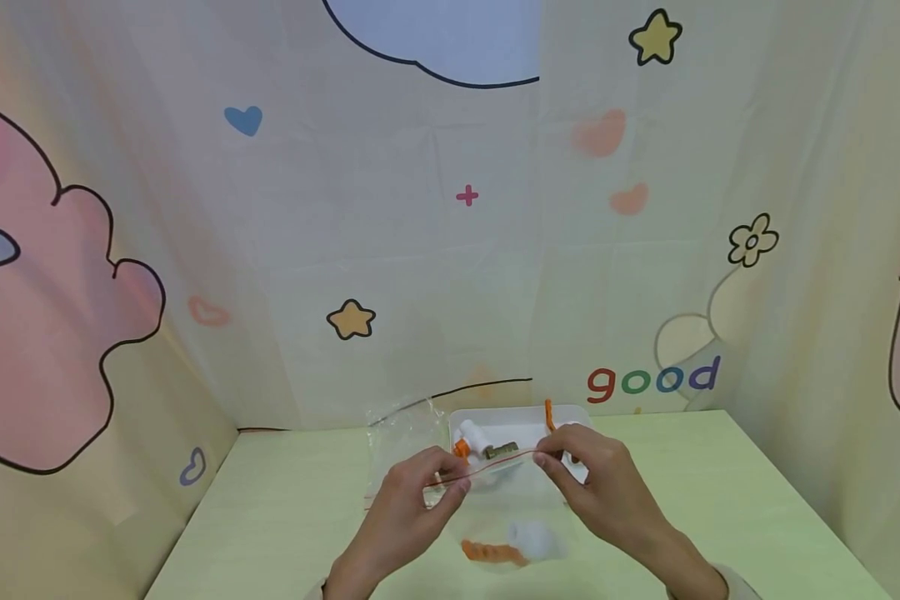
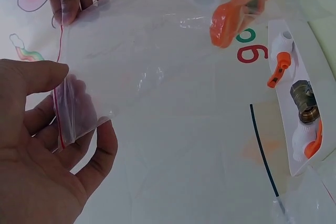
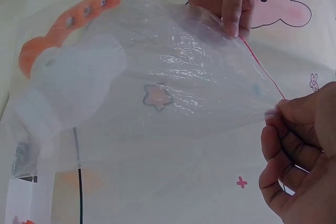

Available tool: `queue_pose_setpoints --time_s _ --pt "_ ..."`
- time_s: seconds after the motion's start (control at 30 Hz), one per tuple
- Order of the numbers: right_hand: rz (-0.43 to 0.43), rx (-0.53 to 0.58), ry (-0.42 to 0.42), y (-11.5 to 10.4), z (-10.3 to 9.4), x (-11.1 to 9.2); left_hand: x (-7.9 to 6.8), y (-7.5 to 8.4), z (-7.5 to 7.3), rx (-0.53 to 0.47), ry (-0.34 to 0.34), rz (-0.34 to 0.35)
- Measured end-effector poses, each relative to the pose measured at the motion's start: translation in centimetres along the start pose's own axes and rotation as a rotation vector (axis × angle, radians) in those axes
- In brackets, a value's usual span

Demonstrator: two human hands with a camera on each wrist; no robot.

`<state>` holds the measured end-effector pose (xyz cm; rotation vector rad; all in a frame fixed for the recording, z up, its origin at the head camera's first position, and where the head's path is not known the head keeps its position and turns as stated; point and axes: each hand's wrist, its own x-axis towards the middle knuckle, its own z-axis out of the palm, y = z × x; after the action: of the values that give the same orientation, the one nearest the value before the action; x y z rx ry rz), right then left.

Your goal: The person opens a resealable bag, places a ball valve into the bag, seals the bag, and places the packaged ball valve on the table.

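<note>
My left hand (image 1: 412,504) pinches one end of the red-lined mouth of a clear zip bag (image 2: 136,61), thumb over the front and fingers behind. At the other end, the thumb and fingertips of my right hand (image 1: 603,487) pinch the same edge. The red strip runs nearly straight between the hands. Inside the hanging bag, at its bottom, lies a white plastic valve (image 3: 73,85) with an orange handle (image 3: 73,24). In the head view this valve shows below the hands, hazy through the plastic.
A white tray (image 1: 525,417) stands at the back of the table, holding a brass valve (image 1: 502,451) and white valves with orange handles (image 2: 283,61). Left of it lies another clear bag (image 1: 401,442). A printed curtain (image 1: 420,250) hangs behind the pale table (image 1: 270,517).
</note>
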<state>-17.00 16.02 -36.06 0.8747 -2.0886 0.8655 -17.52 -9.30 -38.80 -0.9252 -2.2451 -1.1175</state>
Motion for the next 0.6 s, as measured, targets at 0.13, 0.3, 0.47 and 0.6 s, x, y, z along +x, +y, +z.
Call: queue_pose_setpoints --time_s 0.13,0.3,0.47,0.6 --pt "-0.012 -0.002 0.007 0.04 0.04 -0.02 0.03 -0.17 0.12 0.014 0.013 0.027" --pt "0.013 -0.007 -0.011 -0.15 0.04 -0.09 0.03 -0.39 0.30 0.036 0.031 0.073" --pt "0.022 -0.010 -0.016 -0.16 0.03 -0.12 -0.04 -0.51 0.29 -0.014 -0.010 0.017" --pt "0.030 -0.012 -0.021 -0.11 0.03 -0.19 -0.12 -0.62 0.27 -0.089 -0.060 -0.040"
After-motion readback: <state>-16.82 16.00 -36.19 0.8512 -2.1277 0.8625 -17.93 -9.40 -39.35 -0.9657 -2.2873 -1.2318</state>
